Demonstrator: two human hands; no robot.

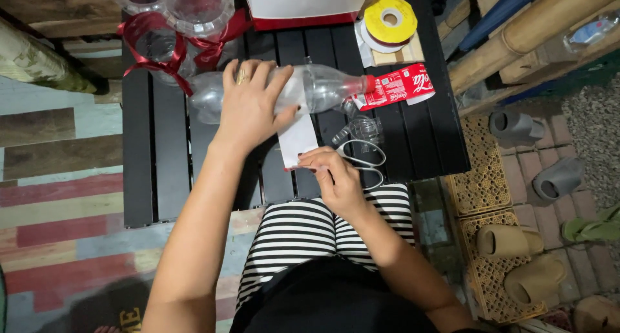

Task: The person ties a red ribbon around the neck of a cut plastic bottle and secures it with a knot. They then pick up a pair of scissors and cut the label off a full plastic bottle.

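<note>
Looking down from the head camera: a person sits at a black slatted worktop (pixel 161 152), striped lap at six o'clock. The left hand (pixel 252 104) lies spread and pressing on a clear plastic bottle (pixel 323 87), which rests on its side across the middle of the worktop, cap end toward three o'clock; the flat palm seems there to stop it rolling. A white paper strip (pixel 298 139) runs from under that hand, off the bottle's side, toward six o'clock. The right hand (pixel 332 175) pinches the strip's lower end between fingertips, apparently keeping it taut against the bottle. Scissors (pixel 361 155) lie on the worktop just beside the right hand, at its three o'clock, unheld but within reach. A peeled red label (pixel 397 87) lies beside the bottle's neck. At twelve o'clock sits a yellow tape roll (pixel 389 20); at eleven o'clock, cut clear bottle pieces tied with red ribbon (pixel 168 49). Sandals (pixel 510 242) rest on the floor at four o'clock.
</note>
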